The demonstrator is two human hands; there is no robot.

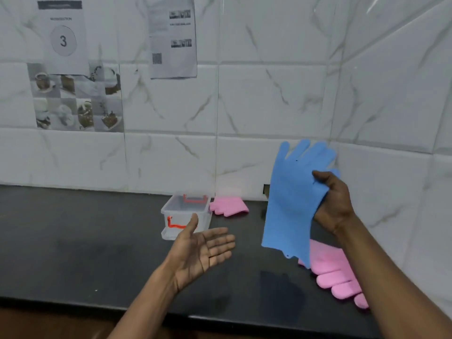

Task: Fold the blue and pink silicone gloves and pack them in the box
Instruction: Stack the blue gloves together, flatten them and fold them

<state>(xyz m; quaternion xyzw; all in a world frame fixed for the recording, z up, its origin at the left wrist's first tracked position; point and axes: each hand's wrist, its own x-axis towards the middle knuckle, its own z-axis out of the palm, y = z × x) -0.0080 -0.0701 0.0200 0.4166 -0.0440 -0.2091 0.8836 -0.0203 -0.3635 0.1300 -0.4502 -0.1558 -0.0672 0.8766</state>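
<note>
My right hand (335, 204) grips a blue silicone glove (291, 199) by its edge and holds it upright above the counter, fingers up, cuff hanging down. My left hand (203, 250) hovers palm up, fingers straight, holding nothing, left of the blue glove and in front of the box. The clear plastic box (182, 211) with red latches stands open near the wall. One pink glove (228, 206) lies beside the box on its right. A second pink glove (335, 272) lies flat on the counter under my right forearm, partly hidden by the blue glove.
The dark counter (73, 241) runs along a white marble-tiled wall that turns a corner at the right. Paper sheets (172, 37) are taped to the wall. The counter's front edge (220, 319) runs below my forearms.
</note>
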